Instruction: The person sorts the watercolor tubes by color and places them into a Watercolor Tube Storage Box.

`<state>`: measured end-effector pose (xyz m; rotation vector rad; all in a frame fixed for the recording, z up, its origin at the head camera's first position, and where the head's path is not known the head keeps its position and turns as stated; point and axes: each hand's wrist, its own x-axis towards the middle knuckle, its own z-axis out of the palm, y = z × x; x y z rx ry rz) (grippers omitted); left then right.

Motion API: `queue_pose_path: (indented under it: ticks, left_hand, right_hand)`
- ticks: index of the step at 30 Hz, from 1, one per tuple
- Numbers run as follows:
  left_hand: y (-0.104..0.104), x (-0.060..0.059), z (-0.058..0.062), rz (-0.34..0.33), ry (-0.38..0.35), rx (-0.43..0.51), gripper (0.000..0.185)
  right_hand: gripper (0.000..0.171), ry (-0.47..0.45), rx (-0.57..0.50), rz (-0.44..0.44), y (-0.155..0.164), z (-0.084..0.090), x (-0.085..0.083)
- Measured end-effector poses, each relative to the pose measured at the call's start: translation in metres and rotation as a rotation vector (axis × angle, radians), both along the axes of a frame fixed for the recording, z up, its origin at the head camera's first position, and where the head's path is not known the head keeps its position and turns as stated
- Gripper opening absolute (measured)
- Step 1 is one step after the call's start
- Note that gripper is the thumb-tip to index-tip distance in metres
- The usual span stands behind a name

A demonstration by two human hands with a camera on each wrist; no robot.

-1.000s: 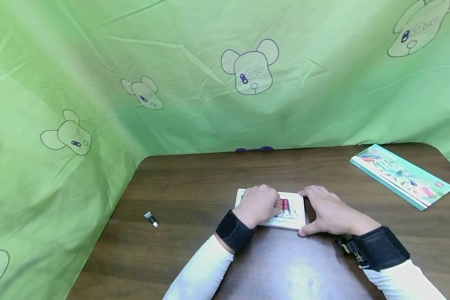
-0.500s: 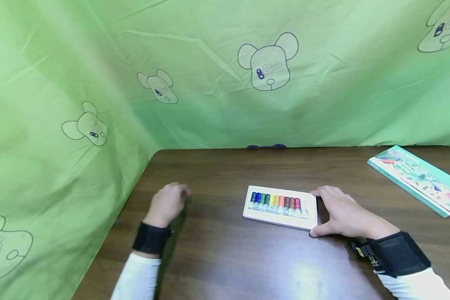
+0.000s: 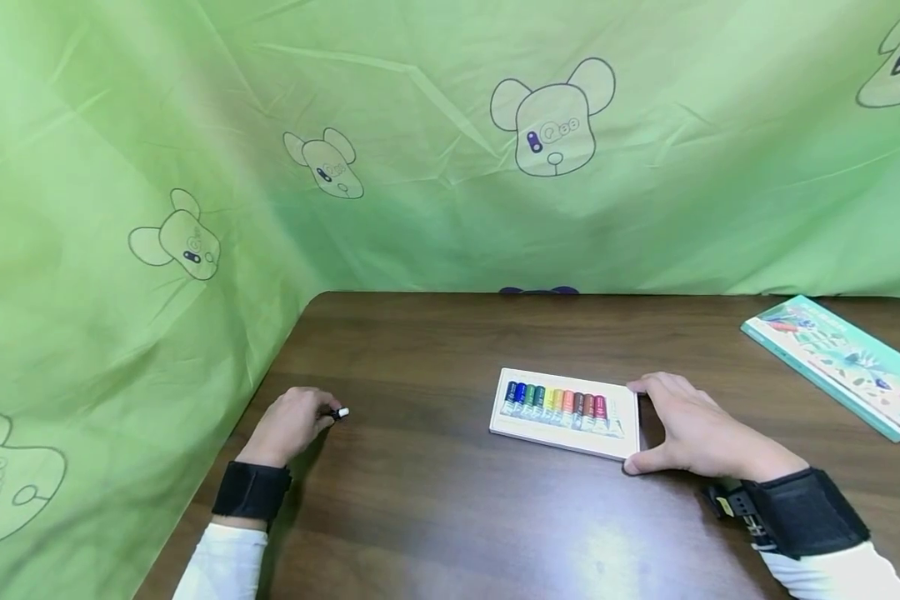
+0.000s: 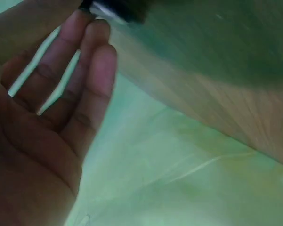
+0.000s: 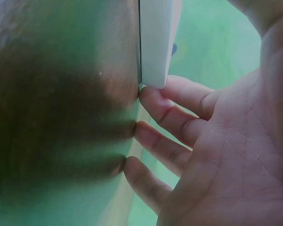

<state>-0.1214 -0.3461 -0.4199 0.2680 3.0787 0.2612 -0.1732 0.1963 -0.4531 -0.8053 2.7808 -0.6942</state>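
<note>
The left hand (image 3: 288,425), at lower left of the head view, pinches a small paint tube (image 3: 339,412) at its fingertips; only the white cap end shows past the fingers. In the left wrist view the same tube (image 4: 110,8) sits at the top edge of the frame against the fingertips (image 4: 92,35), dark-bodied with a pale end, too blurred to read further.

Handling judgement: the tube is light and small, with a soft, collapsible body and a stiff cap. Take hold at the cap shoulder or along the rigid crimped tail. Squeezing mid-body risks denting it or forcing paint towards the cap. A fingertip pinch is sufficient; a full-hand grasp is not needed.

The right hand (image 3: 686,433), at lower right of centre, braces the paint tray (image 3: 562,440). The thumb lies at the tray's near right corner and the fingers along its right edge, lightly curled round it. The right wrist view confirms contact: the white tray edge (image 5: 153,42) rests against a fingertip (image 5: 153,96), while the other fingers touch the table (image 3: 435,500).

The tray is judged light, flat and fairly stiff, liable to slide on the smooth wooden table. Hold it by opposite edges and keep it level, as the coloured tubes (image 3: 555,404) in it may lie loose.

A green box (image 3: 840,362) lies at the right edge of the frame, well apart from both hands.
</note>
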Motion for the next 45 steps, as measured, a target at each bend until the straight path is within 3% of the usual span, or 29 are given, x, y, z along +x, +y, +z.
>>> queue_pose_path:
  ticks: [4,8,12,18,23,30,34,45]
  left_hand:
    - [0.008,-0.006,-0.002,0.113,-0.070,0.066,0.012]
    - [0.026,-0.012,-0.002,0.130,-0.044,0.111,0.011]
    - [0.063,-0.019,0.003,0.077,0.030,0.133,0.011]
    - [0.138,-0.031,0.013,-0.056,0.101,0.196,0.011]
    - [0.199,-0.042,0.018,-0.158,0.078,0.237,0.010]
    - [0.266,-0.049,0.017,-0.187,0.032,0.236,0.009]
    - [0.284,-0.051,0.015,-0.180,0.008,0.233,0.011]
    - [0.306,-0.049,0.014,-0.181,0.000,0.272,0.012]
  right_hand:
    - [0.110,0.000,-0.002,-0.008,0.002,0.000,0.003]
    - [0.110,-0.002,0.000,-0.010,0.001,0.001,0.004]
    - [0.110,-0.006,-0.008,-0.002,-0.004,0.002,0.002]
    - [0.108,-0.012,-0.011,-0.002,-0.007,0.003,0.003]
    - [0.107,-0.011,-0.011,-0.004,-0.006,0.003,0.003]
    - [0.106,-0.016,-0.019,-0.011,-0.004,0.002,0.003]
    - [0.105,-0.009,-0.023,-0.011,-0.004,0.002,0.004]
    - [0.104,0.009,-0.035,-0.015,-0.001,0.004,0.006]
